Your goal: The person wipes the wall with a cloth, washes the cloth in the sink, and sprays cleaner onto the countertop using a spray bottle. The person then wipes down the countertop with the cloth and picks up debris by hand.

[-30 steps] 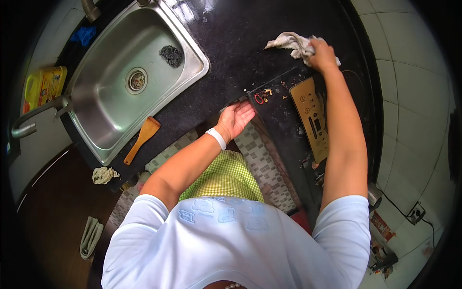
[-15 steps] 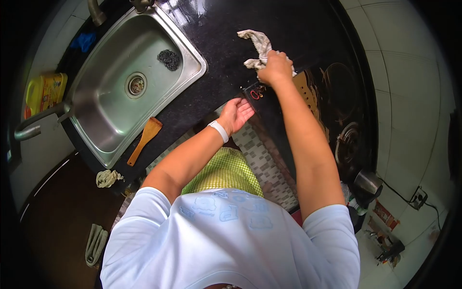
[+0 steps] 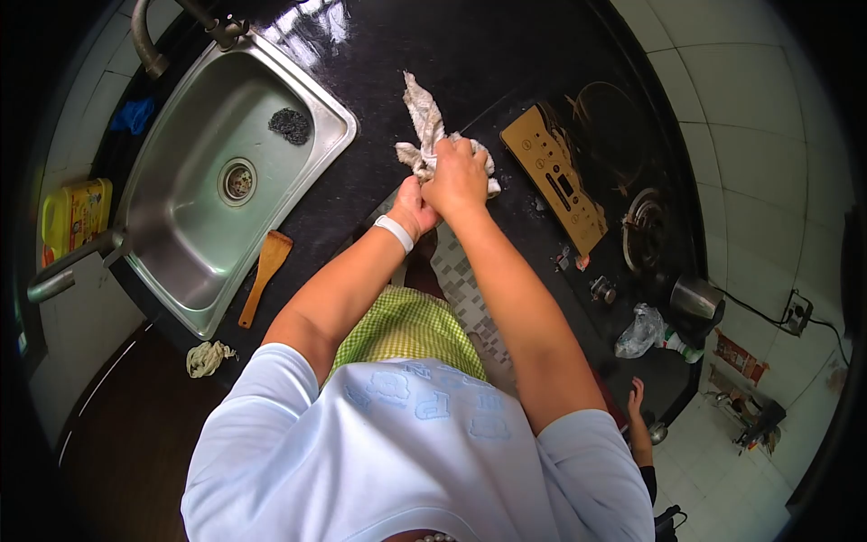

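Note:
My right hand (image 3: 458,174) grips a crumpled whitish cloth (image 3: 423,110) at the counter's front edge, and one long end of it trails away over the black counter (image 3: 379,135). Just below and to the left, my left hand (image 3: 415,210), with a white band (image 3: 395,233) at the wrist, is held at the edge against the right hand. Its fingers are mostly hidden, and I cannot see whether anything lies in its palm.
Left is a steel sink (image 3: 194,199) holding a dark scouring pad (image 3: 290,126). A wooden spatula (image 3: 265,278) lies beside it. Right are a cooktop with a tan panel (image 3: 555,178), a coil burner (image 3: 645,229) and a plastic bag (image 3: 640,331). Another person's hand (image 3: 637,397) shows lower right.
My right hand and the cloth have moved left and toward me, meeting my left hand. The left hand, palm up with fingers spread before, is now partly covered. Another person's arm has appeared.

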